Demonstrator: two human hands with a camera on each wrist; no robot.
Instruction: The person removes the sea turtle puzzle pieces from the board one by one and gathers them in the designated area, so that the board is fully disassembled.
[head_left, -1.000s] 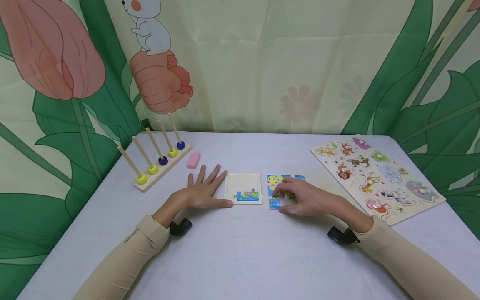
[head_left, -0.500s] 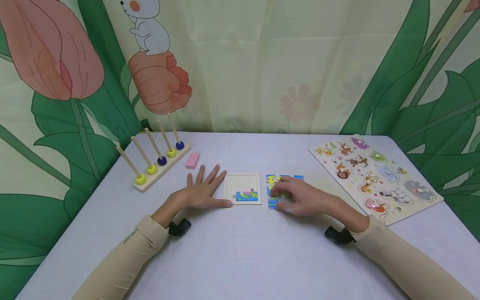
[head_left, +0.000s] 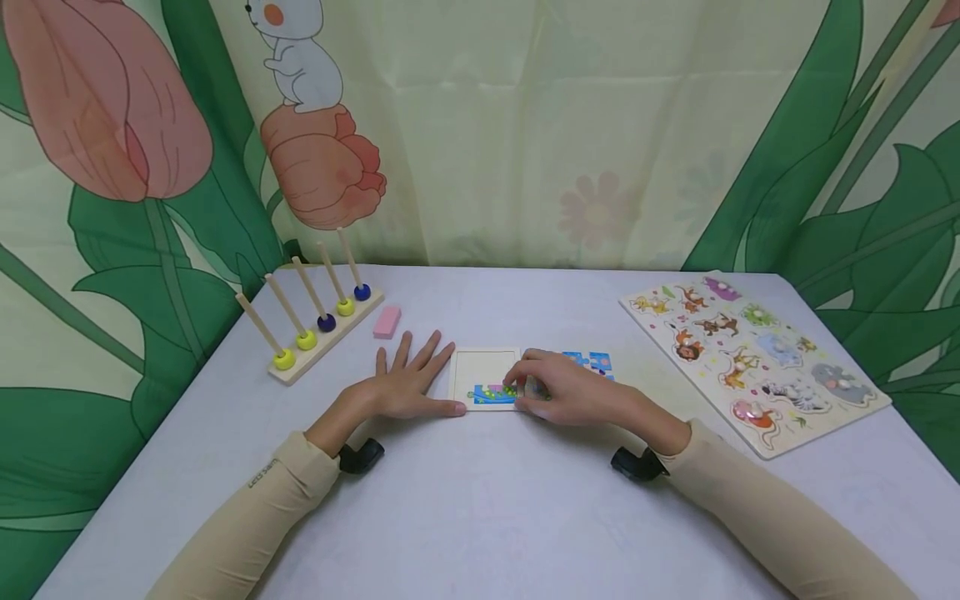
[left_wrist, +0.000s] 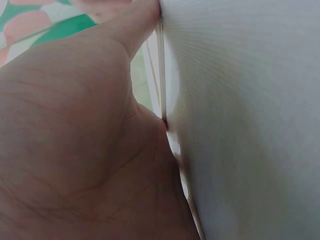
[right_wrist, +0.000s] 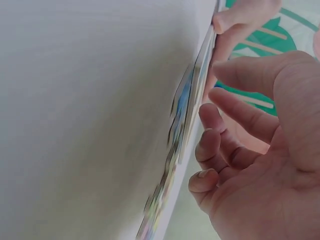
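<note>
My left hand [head_left: 401, 385] lies flat on the table with fingers spread, its thumb against the lower left corner of a small pale wooden puzzle tray [head_left: 486, 350]. Joined jigsaw pieces [head_left: 489, 395] in blue, pink and green fill the tray's lower part. My right hand [head_left: 573, 387] is over the tray's right edge, thumb and index finger pinching a puzzle piece [right_wrist: 218, 86], of which only a sliver of blue shows in the right wrist view. More blue loose pieces [head_left: 600, 361] lie just beyond that hand, partly covered by it.
At the back left stands a wooden peg stand [head_left: 288, 375] with yellow and dark blue beads. A pink block [head_left: 387, 322] lies beside it. An animal peg puzzle board [head_left: 705, 358] lies at the right. A printed curtain [head_left: 480, 167] hangs behind the table.
My right hand has moved left from the loose pieces to the tray's right edge, uncovering some of the pieces at the right. My left hand has stayed in place.
</note>
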